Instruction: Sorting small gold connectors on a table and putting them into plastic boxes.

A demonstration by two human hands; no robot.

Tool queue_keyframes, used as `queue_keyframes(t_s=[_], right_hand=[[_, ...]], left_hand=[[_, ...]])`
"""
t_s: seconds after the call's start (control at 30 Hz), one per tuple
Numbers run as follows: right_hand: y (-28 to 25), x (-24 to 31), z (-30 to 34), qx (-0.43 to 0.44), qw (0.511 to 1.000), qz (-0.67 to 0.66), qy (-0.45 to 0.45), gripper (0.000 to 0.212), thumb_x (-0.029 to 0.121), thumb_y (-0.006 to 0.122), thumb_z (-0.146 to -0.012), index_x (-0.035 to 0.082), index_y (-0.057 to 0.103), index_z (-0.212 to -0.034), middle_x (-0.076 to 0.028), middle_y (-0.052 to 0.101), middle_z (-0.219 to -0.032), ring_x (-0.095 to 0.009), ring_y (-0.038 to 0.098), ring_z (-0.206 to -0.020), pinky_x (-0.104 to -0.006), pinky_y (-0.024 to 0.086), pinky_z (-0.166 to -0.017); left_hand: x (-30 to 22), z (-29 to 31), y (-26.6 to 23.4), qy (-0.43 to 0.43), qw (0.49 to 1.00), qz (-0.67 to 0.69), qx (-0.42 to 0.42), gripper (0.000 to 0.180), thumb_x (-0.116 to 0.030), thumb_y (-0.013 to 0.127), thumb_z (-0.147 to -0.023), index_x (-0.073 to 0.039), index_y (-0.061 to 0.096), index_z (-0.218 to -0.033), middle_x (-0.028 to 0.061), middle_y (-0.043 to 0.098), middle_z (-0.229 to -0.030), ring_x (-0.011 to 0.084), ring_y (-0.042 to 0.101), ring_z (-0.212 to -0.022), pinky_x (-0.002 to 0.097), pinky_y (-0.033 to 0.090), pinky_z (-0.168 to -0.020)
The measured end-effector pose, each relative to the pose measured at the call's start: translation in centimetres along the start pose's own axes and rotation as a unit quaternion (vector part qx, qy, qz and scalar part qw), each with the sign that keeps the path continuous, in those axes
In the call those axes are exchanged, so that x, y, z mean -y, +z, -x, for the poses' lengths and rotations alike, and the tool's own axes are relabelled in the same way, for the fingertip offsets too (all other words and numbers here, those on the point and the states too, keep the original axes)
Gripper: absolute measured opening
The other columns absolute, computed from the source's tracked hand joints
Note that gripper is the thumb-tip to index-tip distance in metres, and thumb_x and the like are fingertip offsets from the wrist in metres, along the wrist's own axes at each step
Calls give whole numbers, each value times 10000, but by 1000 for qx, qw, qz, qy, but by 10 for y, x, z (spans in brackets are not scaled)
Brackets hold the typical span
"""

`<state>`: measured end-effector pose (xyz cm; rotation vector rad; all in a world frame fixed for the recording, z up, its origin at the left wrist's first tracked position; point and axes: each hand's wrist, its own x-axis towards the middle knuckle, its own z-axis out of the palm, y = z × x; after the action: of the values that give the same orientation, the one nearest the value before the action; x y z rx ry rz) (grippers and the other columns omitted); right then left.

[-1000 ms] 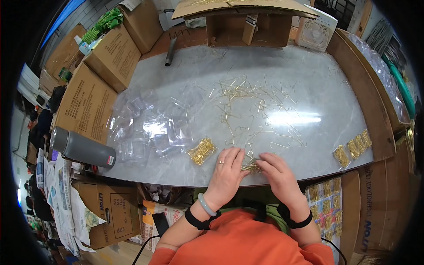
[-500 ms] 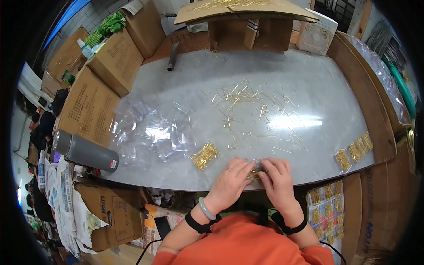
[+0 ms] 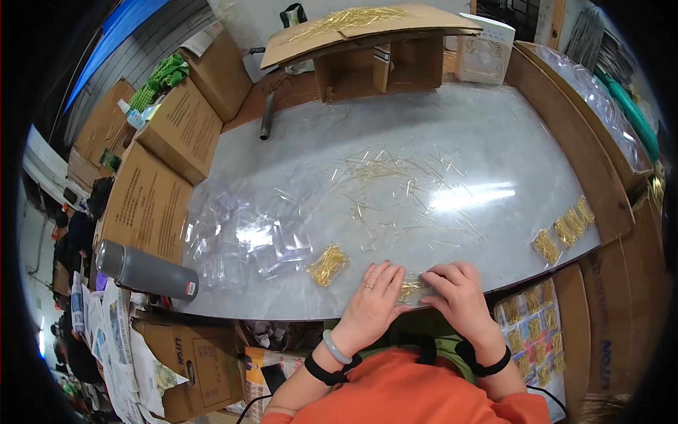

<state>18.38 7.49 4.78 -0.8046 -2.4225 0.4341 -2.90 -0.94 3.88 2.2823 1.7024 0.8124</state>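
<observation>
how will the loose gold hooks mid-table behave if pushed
The loose gold hooks look like thin wire, so each is probably light. Their bent ends overlap, so they may snag together; the glossy tabletop might let them slide.

Glare-lit tabletop [image 3: 510, 227] right of hands [image 3: 456, 288] seems passable; plastic pieces [image 3: 245, 240] block left.

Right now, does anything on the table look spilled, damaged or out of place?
Mildly: loose gold hooks lie scattered at various angles across the middle of the grey table, untidy compared with the compact gold bundles near its right edge. No damage stands out.
</observation>
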Motion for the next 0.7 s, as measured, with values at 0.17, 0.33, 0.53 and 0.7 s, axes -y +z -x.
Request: queue_keyframes(t_s=[0.17,0.33,0.53,0.7], right_hand=[[31,5,-14,-31,997,-68,3,407,81,805,-772,72,687,-1161,-97,659,-1120,-317,599,-1023,-404,494,-913],[14,12,-15,-24,985,-163,40,536,121,796,-814,49,610,-1311,-127,635,-1221,-347,567,-1169,-430,471,-1004],[24,5,-21,32,998,-13,-58,630,236,835,-775,69,599,-1334,-112,589,-1337,-343,529,-1240,-460,411,-1079],[25,7,-20,68,997,-22,9,613,248,833,-780,70,602,-1319,-103,591,-1355,-337,522,-1271,-447,419,-1065]], left_hand=[[3,1,12,-32,999,33,-13,647,-93,738,-885,45,461,-1453,233,523,-1378,433,477,-1333,477,421,-1133],[6,5,16,-42,996,30,-78,618,-58,704,-924,18,444,-1480,235,546,-1363,436,530,-1280,473,469,-1075],[14,5,14,-71,983,154,-75,698,-118,694,-949,12,346,-1540,251,522,-1374,435,500,-1314,478,424,-1114],[3,16,-16,-80,990,76,-85,676,-152,753,-906,25,437,-1476,239,530,-1384,427,531,-1256,471,438,-1069]])
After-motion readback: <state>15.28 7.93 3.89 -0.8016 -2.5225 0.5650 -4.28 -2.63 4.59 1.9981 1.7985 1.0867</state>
